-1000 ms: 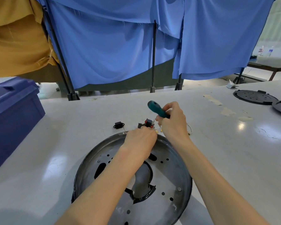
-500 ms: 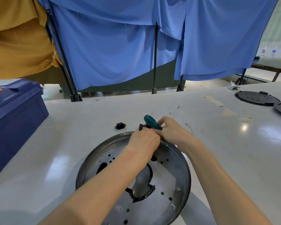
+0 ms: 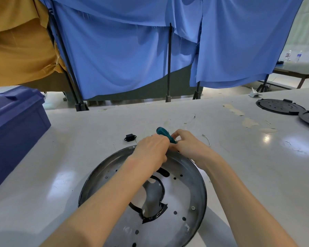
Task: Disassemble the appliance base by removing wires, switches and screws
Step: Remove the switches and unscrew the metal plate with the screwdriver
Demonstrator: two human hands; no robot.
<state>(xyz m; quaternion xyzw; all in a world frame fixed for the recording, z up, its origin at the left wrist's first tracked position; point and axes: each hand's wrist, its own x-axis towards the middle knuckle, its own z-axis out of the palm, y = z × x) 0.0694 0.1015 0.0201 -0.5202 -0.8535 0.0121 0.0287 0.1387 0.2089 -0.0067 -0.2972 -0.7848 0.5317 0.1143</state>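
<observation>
Two hands: at base rim
Right hand grip: round screwdriver, dropped lower
Left hand grip: can't tell
Means: unscrewing soon, probably

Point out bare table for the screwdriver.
Bare: table between blue bin and metal base; also right of the base, short of the black discs. Crowded: the base's far rim, with left hand, right hand, black part and wires.

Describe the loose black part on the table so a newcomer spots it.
Find the round metal base on the table. Just past its far rim, left of the left hand, lies a small black socket. Unlike the pale wire scraps, it is blocky and dark.
</observation>
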